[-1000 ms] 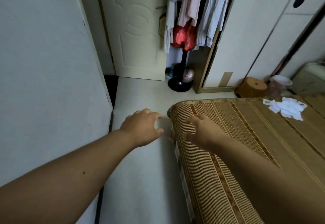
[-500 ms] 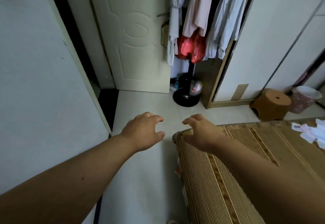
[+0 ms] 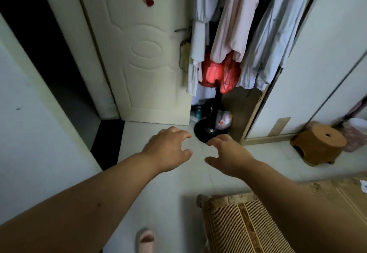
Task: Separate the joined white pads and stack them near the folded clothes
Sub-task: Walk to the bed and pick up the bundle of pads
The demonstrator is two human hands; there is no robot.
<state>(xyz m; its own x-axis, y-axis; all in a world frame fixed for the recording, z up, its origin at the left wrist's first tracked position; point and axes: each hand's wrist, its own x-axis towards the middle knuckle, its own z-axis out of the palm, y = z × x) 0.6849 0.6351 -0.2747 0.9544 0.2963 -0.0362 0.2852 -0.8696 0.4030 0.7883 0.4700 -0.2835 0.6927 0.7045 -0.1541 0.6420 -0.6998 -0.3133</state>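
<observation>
My left hand (image 3: pixel 168 148) and my right hand (image 3: pixel 228 154) reach forward over the pale floor, fingers spread, nothing in either. Of the white pads (image 3: pixel 363 185) only a small white corner shows, at the far right edge on the bamboo-mat bed (image 3: pixel 244 225). Both hands are well left of that corner and apart from it. No folded clothes are in view.
A cream door (image 3: pixel 143 54) stands open ahead, with a dark doorway to its left. Hanging clothes (image 3: pixel 238 34) and a fan base (image 3: pixel 210 131) fill the corner. A brown stool (image 3: pixel 319 143) and a bin (image 3: pixel 357 133) sit at the right. A pink slipper (image 3: pixel 146 240) lies below.
The view has tilted up and left, so the bed has dropped to the lower right and the pads have slid nearly out of frame. My right hand now hovers over floor instead of the bed.
</observation>
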